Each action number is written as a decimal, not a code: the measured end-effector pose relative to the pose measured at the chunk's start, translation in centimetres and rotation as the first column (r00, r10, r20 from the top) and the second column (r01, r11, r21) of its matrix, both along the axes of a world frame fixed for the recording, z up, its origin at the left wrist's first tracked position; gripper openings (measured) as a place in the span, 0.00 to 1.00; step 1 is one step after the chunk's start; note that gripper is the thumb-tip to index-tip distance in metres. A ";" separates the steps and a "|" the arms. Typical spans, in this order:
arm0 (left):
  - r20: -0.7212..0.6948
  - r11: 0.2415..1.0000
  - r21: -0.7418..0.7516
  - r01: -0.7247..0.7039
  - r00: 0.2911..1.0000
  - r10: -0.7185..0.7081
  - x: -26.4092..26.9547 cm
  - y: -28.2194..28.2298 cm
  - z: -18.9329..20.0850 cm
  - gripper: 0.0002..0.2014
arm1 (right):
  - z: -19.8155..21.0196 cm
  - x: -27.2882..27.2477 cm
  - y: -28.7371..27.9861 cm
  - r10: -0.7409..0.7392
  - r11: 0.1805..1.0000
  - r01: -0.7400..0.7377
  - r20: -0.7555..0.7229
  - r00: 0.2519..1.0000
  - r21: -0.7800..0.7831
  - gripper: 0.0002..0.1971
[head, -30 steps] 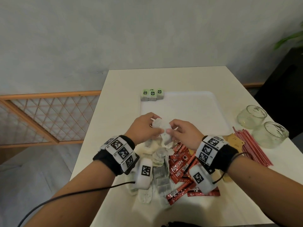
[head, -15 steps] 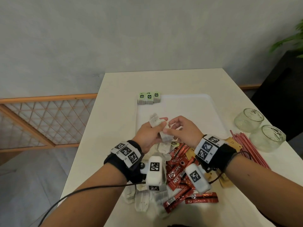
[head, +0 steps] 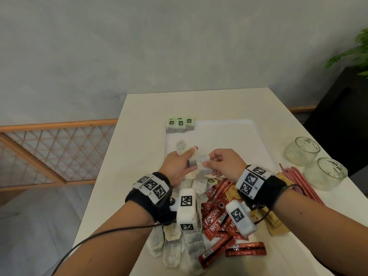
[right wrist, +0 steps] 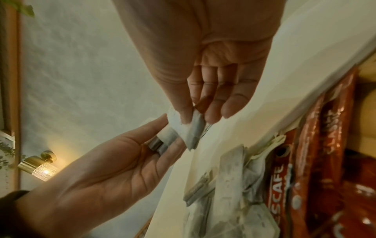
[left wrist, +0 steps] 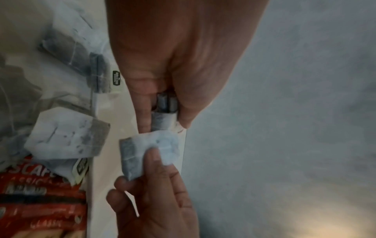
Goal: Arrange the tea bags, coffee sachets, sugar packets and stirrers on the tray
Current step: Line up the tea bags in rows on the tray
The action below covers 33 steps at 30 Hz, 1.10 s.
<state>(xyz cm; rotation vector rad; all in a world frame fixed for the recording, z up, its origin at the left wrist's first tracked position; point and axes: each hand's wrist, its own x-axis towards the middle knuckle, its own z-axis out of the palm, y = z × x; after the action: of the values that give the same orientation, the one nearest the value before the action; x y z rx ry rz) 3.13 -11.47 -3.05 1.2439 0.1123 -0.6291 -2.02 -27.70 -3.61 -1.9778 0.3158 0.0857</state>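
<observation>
Tea bag, folded: pinched by right hand fingers above tray near edge. 2nd, poss. more, gripped in left hand. Judged v. light, soft, tearable; best held by paper edge. 3 tagged bags at tray's far-left corner. Loose bags, coffee sachets, stirrers: uncounted heaps on desk. Glasses: 2.

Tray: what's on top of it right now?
Three green-labelled tea bags stand in a row at the white tray's far-left corner. Both hands hide part of its near surface.
</observation>
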 end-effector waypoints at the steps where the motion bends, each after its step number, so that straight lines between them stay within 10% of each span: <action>1: 0.030 0.999 0.038 -0.019 0.999 0.018 0.1 0.1 -0.1 0.13 | 0.0 0.1 -0.1 -0.023 0.999 0.023 0.016 1.000 -0.030 0.08; 19: 0.407 0.934 0.353 -0.053 0.908 -0.103 1.9 -1.1 0.1 0.08 | 1.4 3.1 1.5 -0.080 0.991 0.095 0.150 0.985 -0.097 0.10; 33: 0.205 0.929 0.363 -0.076 0.979 -0.001 9.0 0.5 -1.6 0.05 | -1.2 11.9 -0.2 0.059 0.959 -0.033 0.081 0.995 -0.283 0.11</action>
<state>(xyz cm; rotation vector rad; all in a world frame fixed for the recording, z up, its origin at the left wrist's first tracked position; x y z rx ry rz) 12.09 -11.02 -4.69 1.6614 0.0867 -0.4550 9.86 -27.90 -4.78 -2.2643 0.2335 -0.0191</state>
